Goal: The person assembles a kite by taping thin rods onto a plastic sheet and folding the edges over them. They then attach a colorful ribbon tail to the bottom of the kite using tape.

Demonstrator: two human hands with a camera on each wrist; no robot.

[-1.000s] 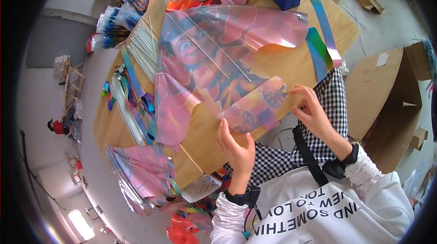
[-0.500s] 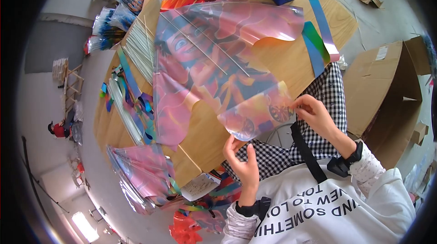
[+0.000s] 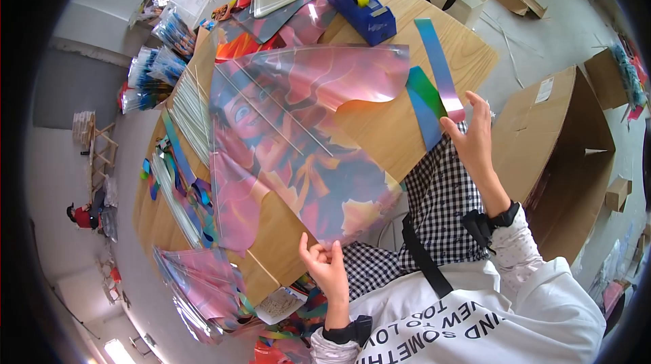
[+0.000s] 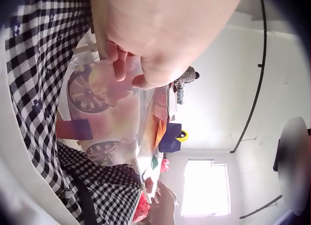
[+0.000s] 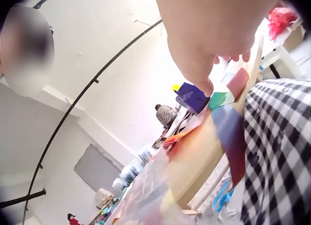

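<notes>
A translucent pink kite [image 3: 319, 154] printed with a cartoon figure lies over the tabletop. Its lower end, with printed wheels [image 4: 87, 89], hangs past the near edge in the left wrist view. My left hand [image 3: 327, 272] is at the kite's lower left corner, fingers loosely bent and thumb apart, fingertips touching the film. To the right, my right hand [image 3: 478, 150] reaches over the table's edge with thumb and fingers spread and nothing between them. Its thumb is at the pink end of a shiny blue ribbon strip [image 3: 437, 59]. A blue-green ribbon [image 3: 424, 103] lies next to it.
A blue tape dispenser [image 3: 359, 8] with yellow tape stands at the back. Bundled white rods [image 3: 190, 116] and tangled ribbons [image 3: 186, 191] lie on the left, near stacked kites [image 3: 200, 289]. A cardboard box [image 3: 542, 154] stands on the floor at right.
My right hand has left the kite's lower right corner and moved up and right to the ribbons. The kite's lower end now drops out of the head view, with my left hand still at it.
</notes>
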